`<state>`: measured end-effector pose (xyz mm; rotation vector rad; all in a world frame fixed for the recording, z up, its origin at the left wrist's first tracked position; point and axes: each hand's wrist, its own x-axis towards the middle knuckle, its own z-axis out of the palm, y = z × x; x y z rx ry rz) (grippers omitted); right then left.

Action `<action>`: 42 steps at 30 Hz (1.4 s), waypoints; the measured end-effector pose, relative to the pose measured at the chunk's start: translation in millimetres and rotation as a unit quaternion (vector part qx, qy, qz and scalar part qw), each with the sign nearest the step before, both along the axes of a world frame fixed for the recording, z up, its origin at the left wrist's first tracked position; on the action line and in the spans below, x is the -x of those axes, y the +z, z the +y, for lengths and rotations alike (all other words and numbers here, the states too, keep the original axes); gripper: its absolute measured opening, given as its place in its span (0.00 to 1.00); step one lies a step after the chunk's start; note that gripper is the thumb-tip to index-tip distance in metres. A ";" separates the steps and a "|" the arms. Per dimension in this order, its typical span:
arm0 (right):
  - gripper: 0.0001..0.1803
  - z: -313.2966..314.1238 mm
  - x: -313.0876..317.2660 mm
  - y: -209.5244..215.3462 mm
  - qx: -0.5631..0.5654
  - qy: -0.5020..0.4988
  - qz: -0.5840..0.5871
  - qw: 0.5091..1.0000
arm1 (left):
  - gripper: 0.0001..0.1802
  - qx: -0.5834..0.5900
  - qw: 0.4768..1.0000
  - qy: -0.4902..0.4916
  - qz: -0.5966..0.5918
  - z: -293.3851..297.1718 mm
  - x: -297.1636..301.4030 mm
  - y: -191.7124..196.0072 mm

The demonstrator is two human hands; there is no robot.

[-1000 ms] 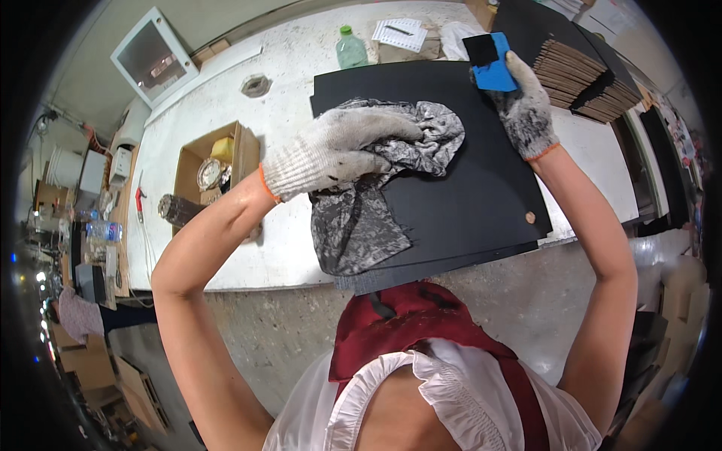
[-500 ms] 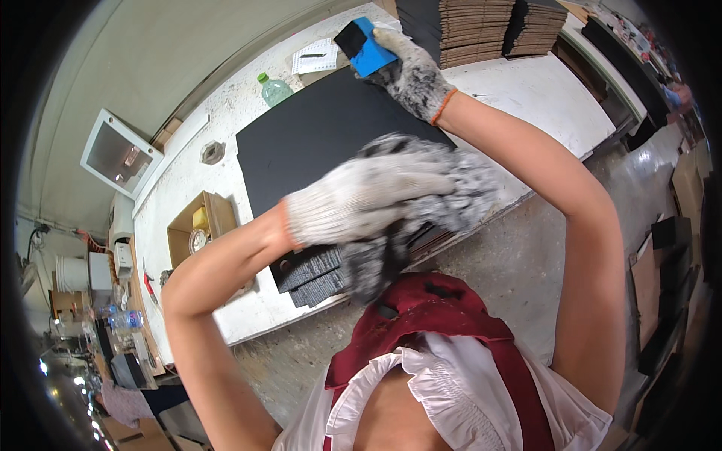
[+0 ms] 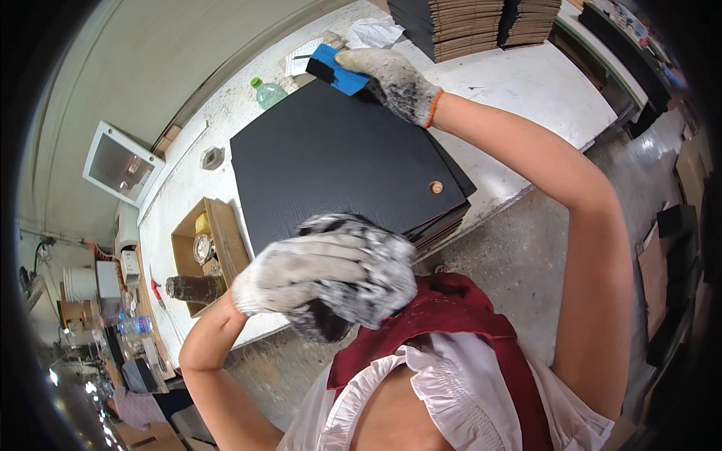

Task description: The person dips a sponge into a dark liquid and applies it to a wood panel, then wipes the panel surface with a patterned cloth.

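Note:
My right hand (image 3: 395, 83), in a knitted work glove smudged with black, grips a blue block (image 3: 344, 77) with a black face at the far edge of a stack of black panels (image 3: 331, 158). At the panels' near edge, my left hand (image 3: 289, 272) is closed around a bunched, black-stained cloth (image 3: 372, 274); motion blurs both. The top panel is flat and black, with a small round tan spot (image 3: 436, 187) near its right corner. Its near left corner is hidden behind the left glove.
Left of the panels are a cardboard box (image 3: 239, 233) with small items, a dark jar (image 3: 194, 289) and a red-handled tool (image 3: 156, 295). A green bottle (image 3: 268, 94) is at the far side. Stacked brown-edged boards (image 3: 466, 30) stand at the back right of the white table (image 3: 526, 94).
My left hand has drawn back to the near left with the cloth, uncovering the panel's right part. The blue block in my right hand has shifted left and nearer, down to the panel's far edge.

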<state>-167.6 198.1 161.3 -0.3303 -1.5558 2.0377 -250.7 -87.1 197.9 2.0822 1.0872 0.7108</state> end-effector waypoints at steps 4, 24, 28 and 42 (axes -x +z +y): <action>0.16 -3.0 -8.5 -4.4 -0.144 -0.017 0.076 0.986 | 0.23 0.001 0.972 0.236 0.005 -65.4 36.0 -8.6; 0.30 -47.7 -111.2 14.0 -0.103 -0.135 -0.119 0.978 | 0.22 0.061 0.700 0.468 -0.536 -81.3 56.0 -36.0; 0.32 -69.1 -99.1 28.7 -0.265 -0.158 -0.196 0.931 | 0.24 0.142 0.669 0.480 -0.549 -87.9 64.5 -29.5; 0.36 -95.8 -75.9 28.5 -0.219 -0.109 -0.177 0.953 | 0.22 -0.028 0.826 0.543 -0.148 -108.4 92.3 -20.9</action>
